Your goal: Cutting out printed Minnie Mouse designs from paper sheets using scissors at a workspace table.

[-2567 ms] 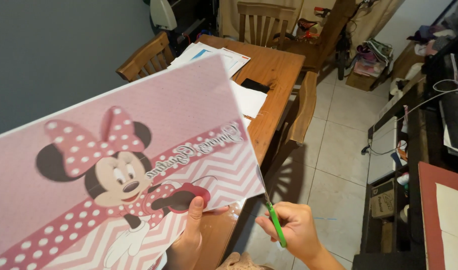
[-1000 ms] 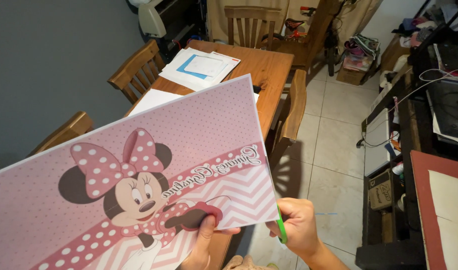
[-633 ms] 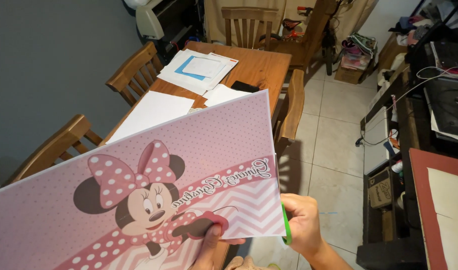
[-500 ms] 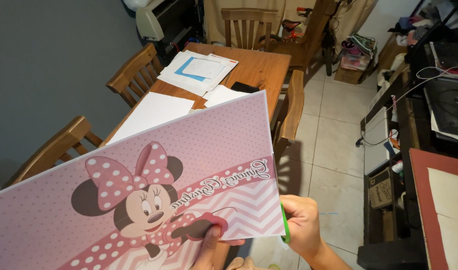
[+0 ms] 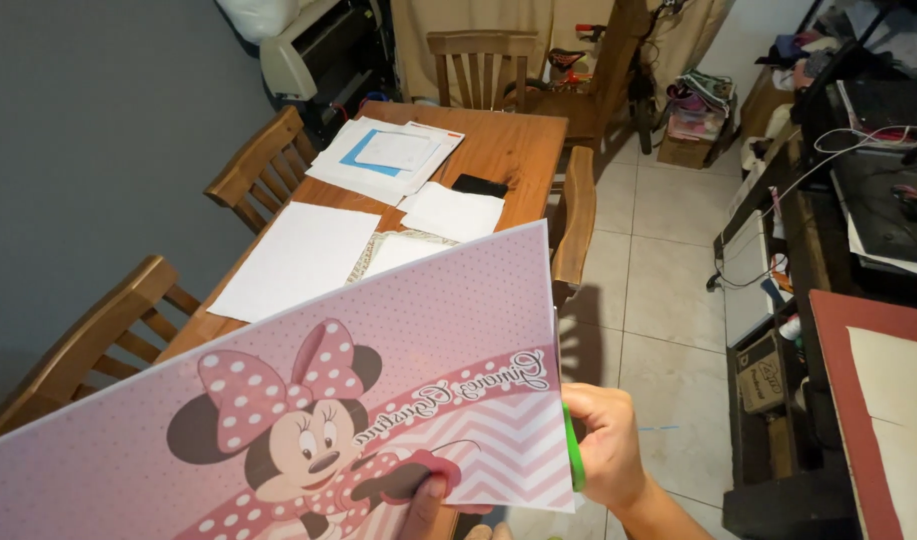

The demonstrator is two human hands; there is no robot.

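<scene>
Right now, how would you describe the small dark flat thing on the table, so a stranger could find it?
Start at the long wooden table beyond the pink printed sheet. Among its white papers, go to the loose white sheet near the right edge. The small black flat rectangle lies at its far side, the only dark item there.

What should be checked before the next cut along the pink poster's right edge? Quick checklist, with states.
1. Left hand grips the pink poster at its bottom edge, thumb on the print: ok.
2. Right hand holds the green-handled tool at the poster's right edge: ok.
3. Blade position on the edge: cannot tell, hidden behind the poster.
4. Poster supported: not ok, it is held in the air, off the wooden table.
5. Left thumb away from the right edge: ok.
6. White sheets lie on the table, apart from the poster's right edge: ok.
</scene>
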